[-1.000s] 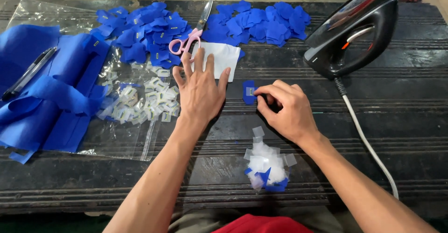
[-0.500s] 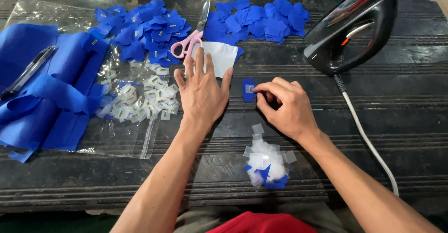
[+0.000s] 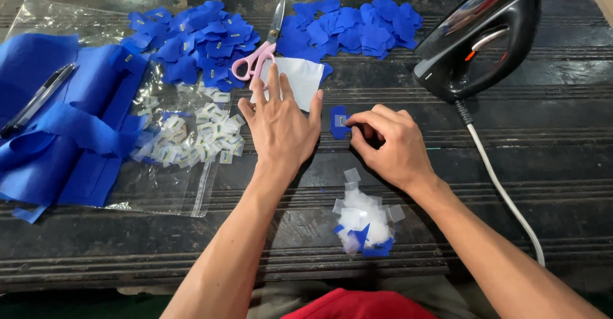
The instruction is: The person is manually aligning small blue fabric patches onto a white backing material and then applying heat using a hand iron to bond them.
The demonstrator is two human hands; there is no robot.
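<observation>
— What are the hands doing right now?

— The left hand is lying flat and released on the dark table, fingers spread, its fingertips resting on the edge of a white sheet; the right hand is curling its fingers and pinching a small blue fabric patch that is carrying a little pale square label at its middle; the patch is sitting on the table just between the two hands.

— And the packaging and labels around them?

— A clear plastic bag is lying flat at the left, reaching under the blue fabric strips; a scatter of small white square labels is sitting on it, just left of the left hand; a dark pen is resting on the strips.

— What is lying further back?

— Two heaps of blue patches and are lying along the far edge; pink-handled scissors are sitting between them, touching the white sheet.

— Anything nearer the person?

— A small pile of white backing scraps with a few blue offcuts is sitting below the right hand; a black iron is standing at the right, its white cord trailing toward the near edge.
</observation>
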